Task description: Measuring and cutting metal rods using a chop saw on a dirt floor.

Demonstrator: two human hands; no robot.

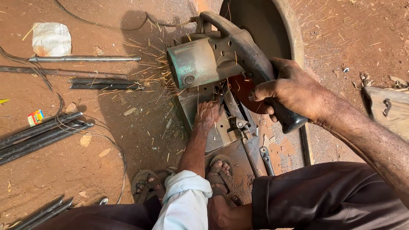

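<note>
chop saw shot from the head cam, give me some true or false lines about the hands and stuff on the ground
1. The right hand grips the black handle of the chop saw. True.
2. The left hand rests on the red dirt, away from the saw. False: it is on the saw's base, by the blade.
3. Sparks fly out to the left of the saw. True.
4. The metal rods are stacked on a workbench. False: they lie on the ground.
5. The person wears sandals. True.
</note>
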